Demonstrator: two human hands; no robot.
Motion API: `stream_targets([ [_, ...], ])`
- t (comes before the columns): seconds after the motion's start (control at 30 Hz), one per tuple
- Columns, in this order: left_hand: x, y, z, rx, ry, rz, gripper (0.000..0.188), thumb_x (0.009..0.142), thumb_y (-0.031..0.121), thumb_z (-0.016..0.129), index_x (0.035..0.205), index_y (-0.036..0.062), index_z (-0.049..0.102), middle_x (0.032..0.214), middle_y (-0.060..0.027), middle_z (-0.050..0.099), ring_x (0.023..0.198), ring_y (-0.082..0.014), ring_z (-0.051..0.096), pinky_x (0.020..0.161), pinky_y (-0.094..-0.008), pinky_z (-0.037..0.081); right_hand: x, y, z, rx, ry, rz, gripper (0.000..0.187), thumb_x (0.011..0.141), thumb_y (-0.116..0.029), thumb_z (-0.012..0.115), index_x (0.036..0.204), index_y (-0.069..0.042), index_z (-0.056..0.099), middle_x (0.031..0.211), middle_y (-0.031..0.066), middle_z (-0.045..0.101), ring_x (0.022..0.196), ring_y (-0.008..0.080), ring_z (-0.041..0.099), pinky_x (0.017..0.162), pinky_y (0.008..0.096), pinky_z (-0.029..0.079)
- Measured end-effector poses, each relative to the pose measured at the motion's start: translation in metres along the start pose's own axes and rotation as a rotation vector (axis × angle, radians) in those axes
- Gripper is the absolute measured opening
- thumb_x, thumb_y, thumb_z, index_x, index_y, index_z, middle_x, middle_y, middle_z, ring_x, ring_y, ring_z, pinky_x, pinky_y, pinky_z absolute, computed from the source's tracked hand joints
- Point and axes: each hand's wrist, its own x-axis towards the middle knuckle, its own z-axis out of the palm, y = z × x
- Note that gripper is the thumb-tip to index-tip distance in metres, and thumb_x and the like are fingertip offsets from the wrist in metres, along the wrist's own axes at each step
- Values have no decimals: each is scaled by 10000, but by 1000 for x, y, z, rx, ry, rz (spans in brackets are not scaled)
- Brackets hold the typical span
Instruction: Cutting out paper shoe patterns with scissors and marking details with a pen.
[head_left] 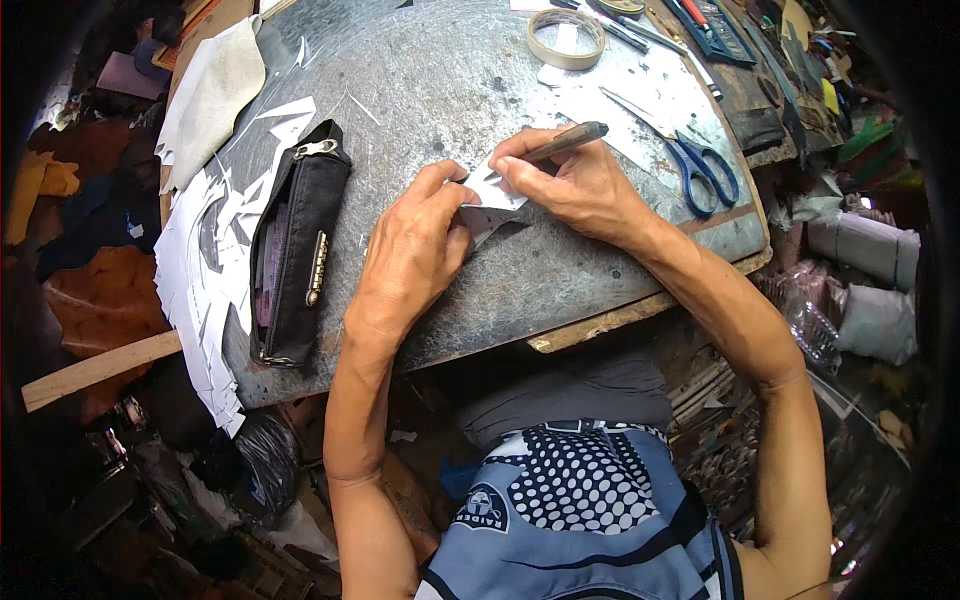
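Observation:
Over the middle of the worn grey tabletop, a small white piece of paper is gripped between the thumb and fingers of my left hand. A dark pen is in my right hand, its upper end pointing up and to the right. Its tip is at or close to the paper, hidden by my fingers. Beneath the paper lies a dark scrap, partly covered. A black zippered pouch lies open to the left of my left hand.
White paper offcuts and a pale sheet hang over the table's left side. Blue-handled scissors lie at right, with a tape roll and several pens farther back. A wooden strip juts out at lower left.

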Motion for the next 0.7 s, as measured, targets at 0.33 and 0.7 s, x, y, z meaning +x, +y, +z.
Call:
stream_targets([
  [0.33, 0, 1, 2, 27, 22, 44, 283, 749, -58, 628, 1022, 17, 617, 1197, -188, 608, 963, -412, 654, 831, -454, 539, 2, 6, -4, 211, 111, -2, 236, 967, -224, 631, 1062, -23, 708, 839, 41, 695, 759, 104, 623, 673, 250, 504],
  [0.7, -1, -2, 5, 37, 78, 80, 360, 778, -57, 581, 1137, -24, 599, 1169, -200, 611, 977, -399, 649, 842, -446, 535, -24, -17, -4, 173, 75, 16, 252, 983, -104, 571, 1187, 22, 651, 1075, 126, 711, 1054, 183, 681, 920, 288, 554],
])
